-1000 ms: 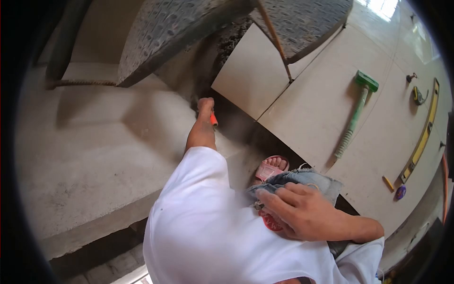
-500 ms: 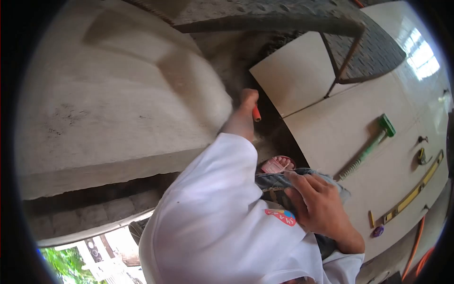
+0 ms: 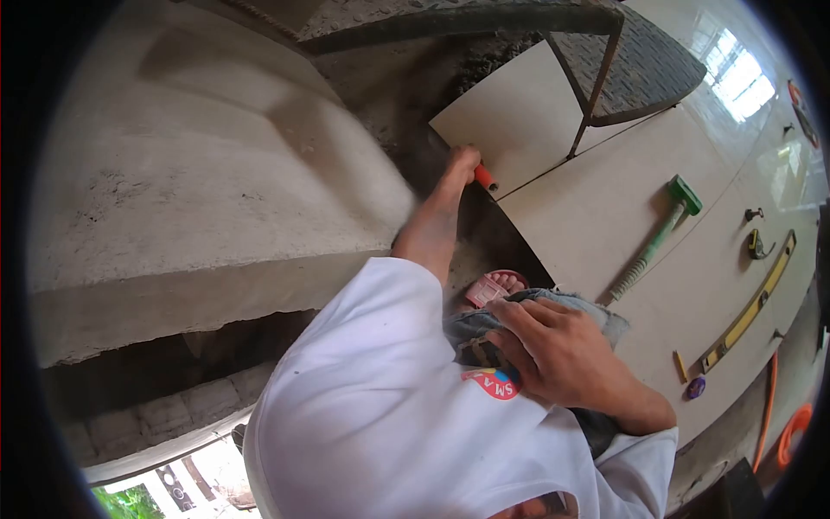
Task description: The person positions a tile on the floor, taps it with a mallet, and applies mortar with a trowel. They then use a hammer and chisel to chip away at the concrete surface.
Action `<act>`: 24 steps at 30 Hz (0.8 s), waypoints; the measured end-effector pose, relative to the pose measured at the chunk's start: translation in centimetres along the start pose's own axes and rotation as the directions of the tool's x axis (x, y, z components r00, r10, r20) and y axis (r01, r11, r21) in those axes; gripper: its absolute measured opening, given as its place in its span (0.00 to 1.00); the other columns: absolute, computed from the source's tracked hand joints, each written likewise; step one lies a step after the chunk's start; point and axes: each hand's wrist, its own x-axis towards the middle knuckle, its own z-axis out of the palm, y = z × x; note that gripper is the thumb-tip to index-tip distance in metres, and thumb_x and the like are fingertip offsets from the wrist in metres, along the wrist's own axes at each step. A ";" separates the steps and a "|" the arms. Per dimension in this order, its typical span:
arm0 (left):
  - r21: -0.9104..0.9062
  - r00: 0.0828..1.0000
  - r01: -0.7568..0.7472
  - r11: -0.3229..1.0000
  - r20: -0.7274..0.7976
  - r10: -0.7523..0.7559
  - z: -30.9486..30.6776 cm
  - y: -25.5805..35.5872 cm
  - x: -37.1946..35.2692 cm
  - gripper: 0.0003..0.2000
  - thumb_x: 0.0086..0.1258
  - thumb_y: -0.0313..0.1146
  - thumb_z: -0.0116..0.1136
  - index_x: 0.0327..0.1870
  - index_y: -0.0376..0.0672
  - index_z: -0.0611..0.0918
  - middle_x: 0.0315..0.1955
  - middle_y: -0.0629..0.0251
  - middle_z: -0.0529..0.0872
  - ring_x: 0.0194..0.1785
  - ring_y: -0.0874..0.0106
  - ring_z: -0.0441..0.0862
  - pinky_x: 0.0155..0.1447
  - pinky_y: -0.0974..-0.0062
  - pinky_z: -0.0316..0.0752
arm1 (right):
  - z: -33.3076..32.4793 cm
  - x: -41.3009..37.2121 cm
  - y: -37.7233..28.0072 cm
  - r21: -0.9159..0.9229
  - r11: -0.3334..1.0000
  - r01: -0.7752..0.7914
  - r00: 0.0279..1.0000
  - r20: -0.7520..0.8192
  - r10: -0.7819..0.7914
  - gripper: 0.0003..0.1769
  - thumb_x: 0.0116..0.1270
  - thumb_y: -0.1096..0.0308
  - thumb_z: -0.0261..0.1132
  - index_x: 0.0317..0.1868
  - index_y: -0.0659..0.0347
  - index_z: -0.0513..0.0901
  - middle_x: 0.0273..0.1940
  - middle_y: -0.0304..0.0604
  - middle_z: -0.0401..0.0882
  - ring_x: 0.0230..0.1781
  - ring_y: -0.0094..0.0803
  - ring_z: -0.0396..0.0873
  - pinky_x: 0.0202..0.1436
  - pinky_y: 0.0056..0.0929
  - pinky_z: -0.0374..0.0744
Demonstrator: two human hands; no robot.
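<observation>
My left hand (image 3: 465,163) is closed around the red handle (image 3: 486,177) of a tool, at the end of my outstretched arm. The handle's round butt end points toward me, while the tool's working end is hidden behind my hand. Just beside it lies the corner of a large pale tile (image 3: 519,112), along a dark gap in the floor. My right hand (image 3: 562,350) rests on the torn denim over my knee (image 3: 605,320), its fingers loosely bent and holding nothing. Below the knee shows my foot in a pink sandal (image 3: 497,288).
On the tiles lie a green mallet (image 3: 661,238), a tape measure (image 3: 759,246), a yellow spirit level (image 3: 750,307), a pencil (image 3: 681,367) and a small purple item (image 3: 696,387). A metal step (image 3: 627,73) overhangs the tiles. A concrete ledge (image 3: 216,190) stands at left; an orange hose (image 3: 791,432) lies right.
My left hand has moved with the red-handled tool toward the tile's corner, and more of the handle shows. My right hand stays on the knee. The view has shifted slightly.
</observation>
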 end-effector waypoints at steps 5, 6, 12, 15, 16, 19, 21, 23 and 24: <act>-0.038 0.996 0.018 0.999 -0.091 -0.021 2.6 -0.3 -0.6 0.13 0.66 0.29 0.51 0.45 0.28 0.78 0.36 0.49 0.84 0.35 0.62 0.83 0.35 0.62 0.77 | 0.4 -0.2 0.4 -0.007 1.000 0.028 1.000 -0.009 -0.028 0.16 0.62 0.70 0.65 0.50 0.64 0.75 0.33 0.51 0.80 0.33 0.49 0.80 0.37 0.40 0.79; -0.090 0.993 0.065 0.994 -0.097 -0.074 3.1 0.8 -3.0 0.13 0.67 0.29 0.51 0.45 0.28 0.78 0.37 0.50 0.84 0.35 0.63 0.83 0.35 0.62 0.78 | 0.4 -0.2 0.4 -0.012 1.000 0.026 1.000 -0.001 -0.026 0.16 0.63 0.69 0.65 0.50 0.64 0.75 0.33 0.51 0.80 0.34 0.49 0.80 0.38 0.40 0.79; -0.115 0.978 0.139 0.984 -0.137 -0.155 2.9 2.2 -8.9 0.13 0.64 0.29 0.52 0.43 0.27 0.78 0.36 0.50 0.84 0.36 0.65 0.83 0.36 0.64 0.78 | 0.0 -0.9 1.0 -0.040 0.995 -0.087 0.994 -0.062 0.085 0.14 0.65 0.67 0.62 0.48 0.64 0.74 0.35 0.51 0.80 0.37 0.49 0.81 0.40 0.42 0.79; 0.120 0.973 0.074 0.990 -0.225 -0.046 0.3 0.5 -6.4 0.12 0.63 0.28 0.52 0.41 0.26 0.77 0.37 0.46 0.83 0.34 0.63 0.84 0.36 0.64 0.79 | 0.6 -2.5 2.1 -0.043 0.989 -0.144 0.981 -0.135 0.137 0.14 0.64 0.67 0.62 0.47 0.64 0.73 0.37 0.51 0.80 0.39 0.48 0.80 0.40 0.42 0.79; 0.061 0.953 -0.017 0.998 -0.302 0.035 -0.7 -1.1 -4.4 0.11 0.64 0.27 0.50 0.41 0.28 0.76 0.35 0.48 0.82 0.31 0.64 0.83 0.32 0.63 0.78 | 0.5 -2.6 2.4 -0.035 0.987 -0.155 0.980 -0.129 0.149 0.14 0.63 0.68 0.61 0.47 0.64 0.73 0.38 0.51 0.80 0.39 0.48 0.80 0.40 0.42 0.79; -0.070 0.881 -0.060 0.996 -0.474 0.020 0.4 0.9 -8.3 0.08 0.67 0.26 0.46 0.43 0.30 0.73 0.32 0.51 0.80 0.26 0.64 0.81 0.26 0.62 0.77 | 0.3 -2.3 2.3 -0.055 0.990 -0.130 0.988 -0.087 0.125 0.16 0.61 0.69 0.62 0.47 0.65 0.72 0.39 0.50 0.79 0.41 0.46 0.80 0.40 0.41 0.79; -0.162 0.886 0.074 0.984 -0.442 -0.139 -0.5 0.7 -8.8 0.08 0.68 0.25 0.45 0.43 0.31 0.72 0.31 0.52 0.80 0.25 0.63 0.80 0.25 0.63 0.76 | 0.1 -1.7 1.8 -0.060 0.994 -0.089 0.996 -0.031 0.087 0.17 0.58 0.69 0.63 0.46 0.66 0.72 0.38 0.49 0.78 0.41 0.46 0.80 0.40 0.40 0.80; -0.223 0.910 0.291 0.930 -0.235 -0.341 -1.2 -2.7 -4.8 0.07 0.69 0.25 0.44 0.43 0.32 0.73 0.30 0.51 0.80 0.25 0.62 0.80 0.25 0.64 0.76 | -0.2 -1.6 1.4 -0.050 0.996 -0.075 0.997 0.011 0.076 0.18 0.55 0.69 0.64 0.45 0.66 0.71 0.37 0.49 0.78 0.40 0.45 0.80 0.39 0.40 0.80; -0.263 0.917 0.241 0.934 -0.252 -0.308 -1.1 -1.9 -6.0 0.08 0.69 0.25 0.44 0.42 0.31 0.73 0.29 0.51 0.79 0.25 0.61 0.80 0.27 0.64 0.77 | -0.4 -1.5 1.5 -0.052 0.996 -0.076 0.997 0.011 0.077 0.19 0.54 0.69 0.64 0.45 0.66 0.71 0.37 0.48 0.77 0.40 0.45 0.79 0.39 0.40 0.80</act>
